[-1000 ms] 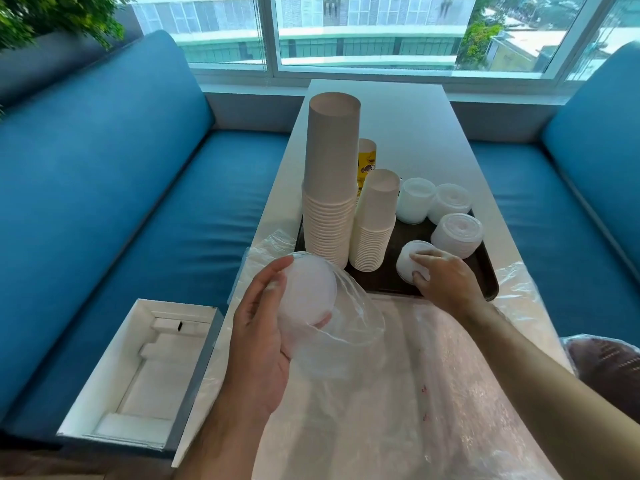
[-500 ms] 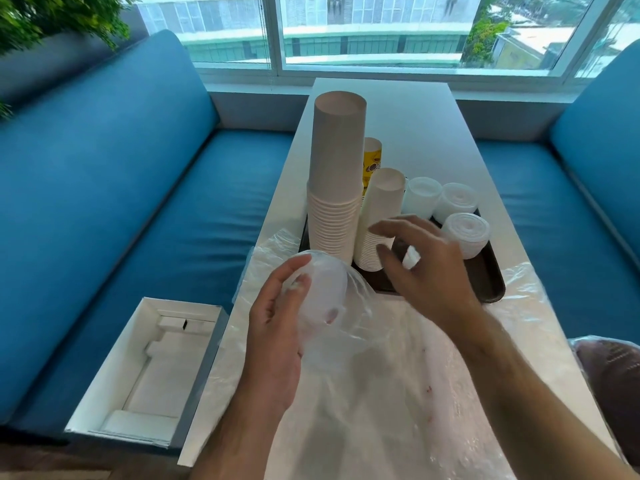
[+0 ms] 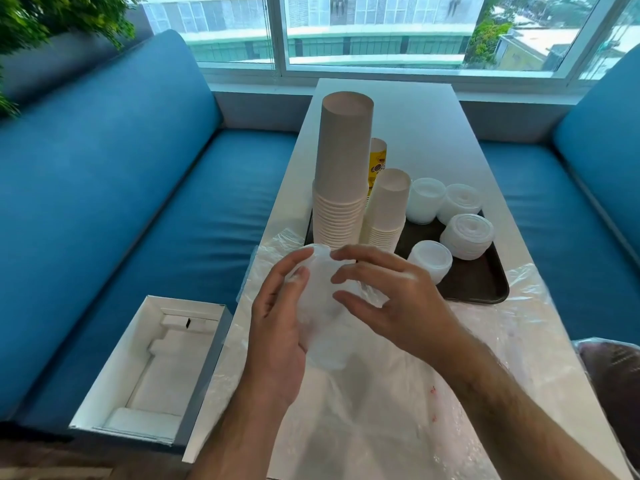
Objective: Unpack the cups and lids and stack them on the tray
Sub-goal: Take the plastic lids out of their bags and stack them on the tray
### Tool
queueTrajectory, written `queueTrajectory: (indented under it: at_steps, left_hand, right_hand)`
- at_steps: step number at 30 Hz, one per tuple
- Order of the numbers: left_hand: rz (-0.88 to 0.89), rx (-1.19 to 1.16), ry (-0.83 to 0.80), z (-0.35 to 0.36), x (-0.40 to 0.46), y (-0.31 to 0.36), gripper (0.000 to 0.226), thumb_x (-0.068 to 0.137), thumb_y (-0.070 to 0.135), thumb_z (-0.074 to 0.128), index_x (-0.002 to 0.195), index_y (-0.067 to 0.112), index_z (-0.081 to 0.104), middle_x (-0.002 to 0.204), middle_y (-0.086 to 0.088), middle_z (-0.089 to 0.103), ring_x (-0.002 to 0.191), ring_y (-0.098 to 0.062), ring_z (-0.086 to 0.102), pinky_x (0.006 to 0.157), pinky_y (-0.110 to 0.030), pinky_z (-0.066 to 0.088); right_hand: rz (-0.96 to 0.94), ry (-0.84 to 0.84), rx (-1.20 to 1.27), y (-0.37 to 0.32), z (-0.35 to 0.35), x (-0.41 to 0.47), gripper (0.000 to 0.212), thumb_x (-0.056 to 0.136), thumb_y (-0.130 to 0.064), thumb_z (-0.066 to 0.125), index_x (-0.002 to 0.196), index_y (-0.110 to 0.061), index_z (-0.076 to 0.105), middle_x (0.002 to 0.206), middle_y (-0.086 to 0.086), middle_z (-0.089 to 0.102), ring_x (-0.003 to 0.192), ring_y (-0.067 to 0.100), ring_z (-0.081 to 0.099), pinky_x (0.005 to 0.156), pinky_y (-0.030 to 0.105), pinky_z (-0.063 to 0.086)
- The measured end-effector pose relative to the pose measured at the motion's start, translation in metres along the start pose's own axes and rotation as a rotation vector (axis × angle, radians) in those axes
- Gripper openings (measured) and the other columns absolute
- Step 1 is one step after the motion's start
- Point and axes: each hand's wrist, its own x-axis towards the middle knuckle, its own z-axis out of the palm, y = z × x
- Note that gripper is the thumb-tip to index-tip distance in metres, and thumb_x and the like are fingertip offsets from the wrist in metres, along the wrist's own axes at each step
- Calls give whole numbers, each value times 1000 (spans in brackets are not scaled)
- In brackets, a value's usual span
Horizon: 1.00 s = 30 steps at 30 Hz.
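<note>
1. The white worktop runs narrow from you to the window, a blue sofa along each long edge; beyond the tray it lies bare.
2. Crinkled clear plastic wrap covers the worktop on your side of the tray and spills over both long edges.
3. An open white box sits on the sofa seat left of the tray, near the worktop's edge.
4. The dark tray carries two stacks of paper cups on its left and four stacks of lids on its right.
5. Just in front of the tray, your left hand grips a plastic-wrapped stack of lids, fingers curled round it.
6. Your right hand lies against that wrapped stack, fingers loosely spread and gripping nothing.
</note>
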Motion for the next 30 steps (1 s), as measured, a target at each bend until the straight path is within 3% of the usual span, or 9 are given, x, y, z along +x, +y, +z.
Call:
queueTrajectory:
  at_steps: [4, 8, 11, 16, 18, 21, 25, 28, 30]
  left_hand:
    - [-49, -82, 1, -1, 2, -3, 30, 100, 34, 52, 126, 36, 66, 126, -1, 68, 120, -30, 64, 91, -54, 58]
    - [-84, -166, 2, -3, 4, -4, 29, 104, 30, 47, 123, 34, 68, 124, -2, 70, 112, -25, 69, 79, -42, 60]
    - [-119, -216, 2, -5, 7, -3, 30, 105, 31, 46, 127, 33, 66, 126, -5, 69, 114, -27, 68, 79, -42, 60]
    - [-145, -252, 23, -5, 9, -3, 29, 103, 33, 50, 127, 33, 67, 126, -6, 69, 115, -30, 67, 78, -43, 60]
    - [-138, -253, 29, -5, 8, -3, 28, 103, 34, 51, 125, 33, 68, 128, -5, 68, 116, -30, 67, 79, -43, 60]
    - [-123, -234, 30, -4, 7, -5, 27, 99, 32, 59, 123, 34, 69, 130, -4, 67, 116, -28, 67, 78, -41, 60]
    - [-107, -190, 60, -4, 7, -10, 32, 95, 16, 64, 118, 38, 71, 126, -1, 67, 110, -27, 70, 72, -39, 62]
    - [-82, -203, 55, -5, 8, -13, 35, 93, 10, 64, 121, 31, 70, 130, -1, 64, 112, -28, 69, 75, -44, 62]
    - [-71, -208, 55, -6, 10, -14, 35, 92, 9, 64, 120, 29, 70, 131, -2, 63, 112, -28, 69, 75, -45, 62]
  right_hand:
    - [3, 17, -11, 4, 9, -4, 19, 87, -20, 77, 105, -17, 74, 126, 2, 64, 114, 18, 61, 97, 29, 54]
    - [34, -52, -81, 5, 13, -6, 29, 91, -26, 71, 119, -19, 72, 123, 0, 64, 112, 17, 59, 97, 26, 50]
    - [45, -86, -79, 5, 14, -8, 34, 94, -32, 64, 124, -19, 70, 125, 0, 63, 112, 16, 61, 97, 24, 49]
    - [267, -36, -50, -2, 18, -11, 42, 89, -48, 61, 121, -21, 67, 119, -3, 66, 96, 2, 56, 85, 18, 51]
    - [348, -86, -36, -3, 18, -9, 45, 88, -56, 56, 122, -27, 60, 113, -8, 68, 90, -1, 53, 81, 14, 46]
    - [386, -166, 17, 1, 17, -7, 43, 88, -57, 56, 123, -32, 51, 102, -13, 67, 87, 0, 54, 82, 20, 46]
    - [466, -55, 217, 11, 9, -3, 26, 89, -37, 72, 113, -28, 66, 87, -18, 64, 81, -4, 57, 75, 9, 42]
    - [577, 76, 507, 22, -1, 3, 6, 94, -21, 69, 98, -19, 72, 84, -10, 73, 77, 1, 63, 73, 16, 49]
    - [673, 213, 724, 32, -12, 4, 10, 98, -19, 61, 101, -10, 66, 89, -2, 75, 81, 8, 67, 71, 22, 54]
